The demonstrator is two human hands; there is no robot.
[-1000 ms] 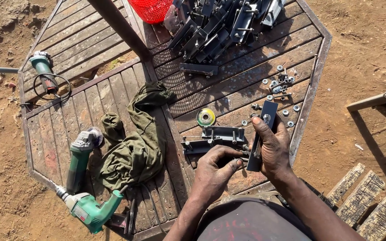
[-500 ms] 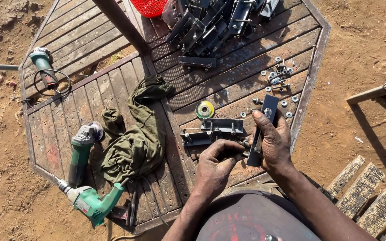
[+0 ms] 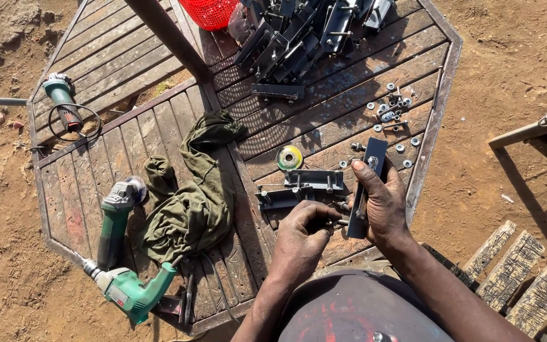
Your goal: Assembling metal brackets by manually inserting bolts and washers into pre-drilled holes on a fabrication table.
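Right hand [image 3: 384,202] closed around a dark metal bar [image 3: 367,183], held upright above the wooden table [image 3: 324,126], thumb across its face. Left hand [image 3: 302,231] just beside it, fingers pinched on a small bolt [image 3: 339,222] touching the bar's lower part. Beyond the hands, brackets [image 3: 305,188] and a yellow-green disc [image 3: 289,157]; farther off, loose washers [image 3: 390,114]; left of the left hand, an olive cloth [image 3: 188,202], a grinder [image 3: 116,212] and a green drill [image 3: 131,292].

A slatted wooden table [image 3: 128,57] carried an olive cloth [image 3: 191,196] mid-table, green power tools [image 3: 118,253] at its left edge, and metal brackets [image 3: 305,31] with loose washers [image 3: 390,114] near its far-right edge.
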